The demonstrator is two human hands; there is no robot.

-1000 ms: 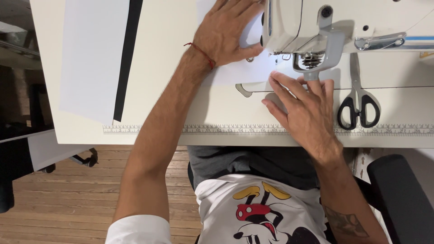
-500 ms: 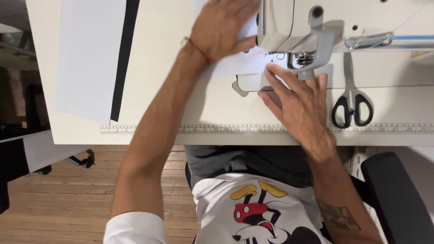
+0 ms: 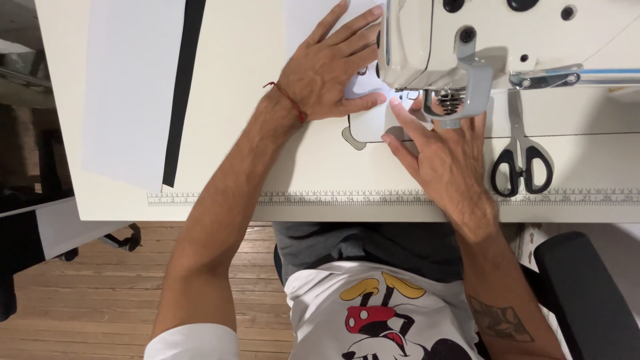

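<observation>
Left hand (image 3: 333, 70): flat, palm down, fingers spread and pressing on the white fabric piece (image 3: 363, 90); gripping nothing, just pinning it to the table; red thread bracelet (image 3: 288, 100) at the wrist.
Right hand (image 3: 443, 157): open and laid flat, fingers stretched toward the needle area, fingertips (image 3: 395, 105) touching the fabric edge just in front of the presser foot (image 3: 445, 101); nothing clasped.
White fabric piece: lying on the table between both hands, running under the left palm and up to the machine's foot; far end hidden by the machine head.
Sewing machine (image 3: 493, 40): cream-coloured head over the upper right of the table, just above the right hand.
Scissors (image 3: 520, 157): black handles, blades pointing away, lying right of the right hand, apart from it.
Table (image 3: 267, 167): pale top with a printed ruler strip (image 3: 320, 198) along the near edge.
White sheet (image 3: 130, 87): far left, well apart from the hands, with a black strip (image 3: 183, 93) at its right edge.
</observation>
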